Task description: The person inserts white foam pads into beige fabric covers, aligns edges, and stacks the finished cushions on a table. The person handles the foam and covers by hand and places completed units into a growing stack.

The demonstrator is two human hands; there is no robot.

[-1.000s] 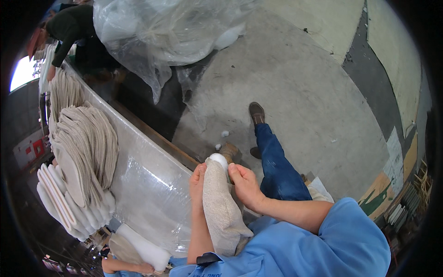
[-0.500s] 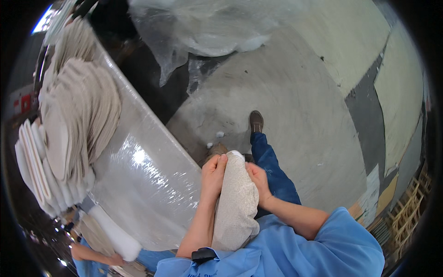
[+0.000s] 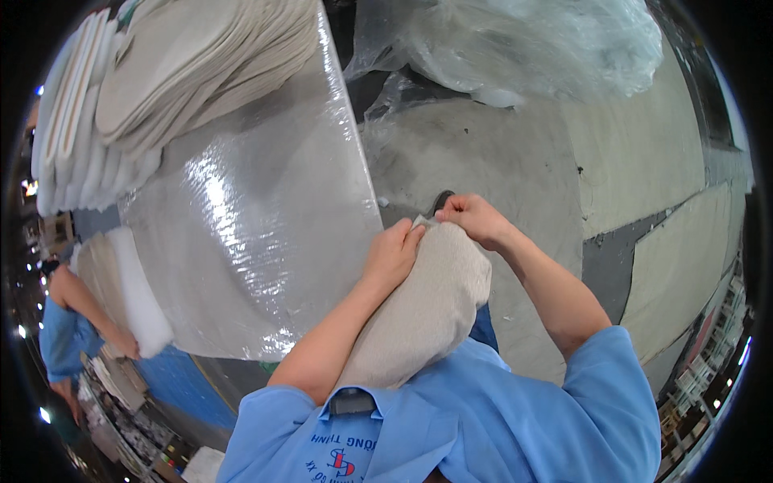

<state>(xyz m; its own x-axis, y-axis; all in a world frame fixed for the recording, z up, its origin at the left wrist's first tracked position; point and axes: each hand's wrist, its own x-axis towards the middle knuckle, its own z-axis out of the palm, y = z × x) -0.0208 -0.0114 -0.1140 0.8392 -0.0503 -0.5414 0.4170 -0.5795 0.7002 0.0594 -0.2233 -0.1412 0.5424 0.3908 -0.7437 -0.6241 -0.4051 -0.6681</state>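
Observation:
A beige fabric cushion cover point(image 3: 427, 302), plump as if filled, lies against my body and points away from me. At the left of its far end, my left hand point(image 3: 393, 256) is closed on the fabric edge with the thumb on top. My right hand point(image 3: 475, 220) pinches the right side of that same end, its fingertips close to the left hand. A small pale flap of the edge shows between the two hands. What fills the cover is hidden, and I cannot make out whether the end is closed.
At the left stands a plastic-wrapped table point(image 3: 266, 217) bearing stacked beige covers point(image 3: 209, 64) and white pads point(image 3: 80, 121). A co-worker's hand point(image 3: 122, 341) holds a white pad point(image 3: 141, 294) beside beige fabric. Clear plastic sheeting point(image 3: 523, 48) is heaped ahead; pale sheets point(image 3: 636, 153) cover the floor at right.
My view has turned, bringing the table nearer the middle. My hands have moved closer together at the cover's far end, and the white filling visible there before no longer shows clearly.

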